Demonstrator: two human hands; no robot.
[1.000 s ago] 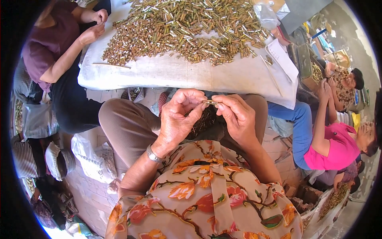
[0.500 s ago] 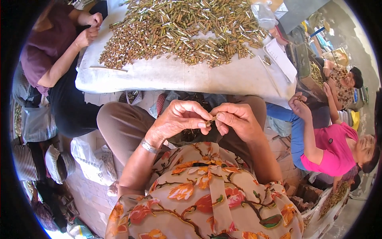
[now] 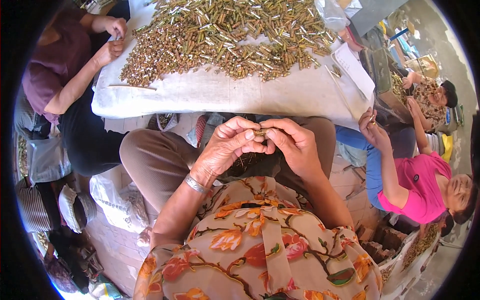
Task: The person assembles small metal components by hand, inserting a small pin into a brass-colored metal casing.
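Observation:
My left hand [image 3: 227, 147] pinches one end of a small brass-coloured metal cylinder [image 3: 260, 132] between thumb and forefinger. At the cylinder's other end my right hand [image 3: 296, 147] grips it the same way, so it lies level between the fingertips. Both hands are held above my lap, just short of the table edge. Beyond them, a wide heap of small brass-coloured metal pieces [image 3: 220, 40] is spread on the white-covered table [image 3: 210, 97]. Longer tubes make up most of its right side, and shorter bits its left. What exactly the piece is made up of is too small to tell.
A co-worker in purple [image 3: 65, 80] sits at the left, and another in pink [image 3: 417, 182] at the right. A white card [image 3: 353, 67] and a thin stick [image 3: 340, 87] lie at the table's right. A white plastic bag [image 3: 117, 200] stands on the floor.
Both my hands have risen slightly toward the table, and the metal cylinder now shows level between my fingertips. The pink-clad co-worker's raised hand has moved up a little.

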